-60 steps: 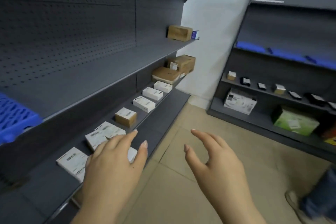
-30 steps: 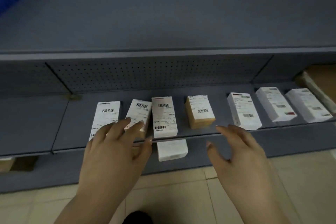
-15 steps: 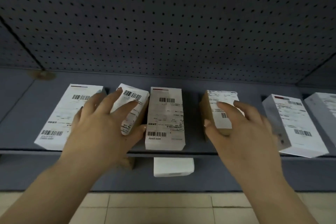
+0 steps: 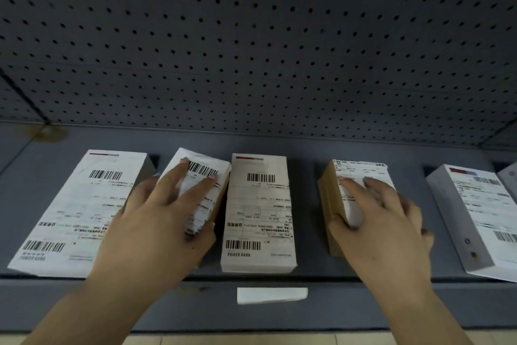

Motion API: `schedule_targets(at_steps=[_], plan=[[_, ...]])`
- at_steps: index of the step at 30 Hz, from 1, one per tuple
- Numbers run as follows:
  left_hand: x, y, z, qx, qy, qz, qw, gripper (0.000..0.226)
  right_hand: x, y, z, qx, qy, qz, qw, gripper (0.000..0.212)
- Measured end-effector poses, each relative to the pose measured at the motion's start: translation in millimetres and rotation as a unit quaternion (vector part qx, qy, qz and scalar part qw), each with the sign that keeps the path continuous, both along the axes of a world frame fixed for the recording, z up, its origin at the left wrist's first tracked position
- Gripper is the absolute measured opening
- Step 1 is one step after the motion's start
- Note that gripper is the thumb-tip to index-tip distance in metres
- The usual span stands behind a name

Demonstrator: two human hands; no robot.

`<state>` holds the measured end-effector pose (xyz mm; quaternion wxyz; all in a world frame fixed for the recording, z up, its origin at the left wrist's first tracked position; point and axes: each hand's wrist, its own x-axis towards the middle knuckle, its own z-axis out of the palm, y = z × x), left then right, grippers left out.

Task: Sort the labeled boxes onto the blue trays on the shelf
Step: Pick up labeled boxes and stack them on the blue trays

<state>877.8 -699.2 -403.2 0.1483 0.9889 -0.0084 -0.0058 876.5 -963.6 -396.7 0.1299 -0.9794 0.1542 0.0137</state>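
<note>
Several labeled boxes lie in a row on a grey shelf (image 4: 358,314). My left hand (image 4: 156,221) clasps the second box from the left (image 4: 205,168), a brown one under a white barcode label, with fingers on top and the thumb at its right side. My right hand (image 4: 383,221) grips another brown labeled box (image 4: 328,193), thumb on its left side and fingers across the label. Flat white boxes lie at the far left (image 4: 75,204), between my hands (image 4: 260,210) and at the right (image 4: 470,210). No blue tray is in view.
A dark perforated back panel (image 4: 251,36) rises right behind the boxes. A white tag (image 4: 271,295) sticks to the shelf's front edge. Another box's corner (image 4: 510,176) shows at the far right. Tiled floor shows along the bottom.
The view has swung from the aisle to this shelf and closed in. Both hands came down from hovering onto the two brown boxes and closed around them.
</note>
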Motion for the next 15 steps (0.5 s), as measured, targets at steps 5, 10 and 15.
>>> schedule_targets(at_steps=[5,10,15], plan=[[2.6,-8.7,3.7,0.006,-0.009,0.021,1.000,0.067,-4.5,4.7,2.6,0.004,-0.047,-0.017,0.999,0.056],[-8.2,-20.6,26.5,-0.014,-0.007,0.040,0.999,0.067,-20.8,14.6,24.1,0.015,-0.086,-0.016,0.996,0.057],[-44.1,-26.6,72.0,-0.023,0.008,0.047,0.999,0.067,-60.5,38.6,61.8,0.031,-0.119,-0.012,0.992,0.054]])
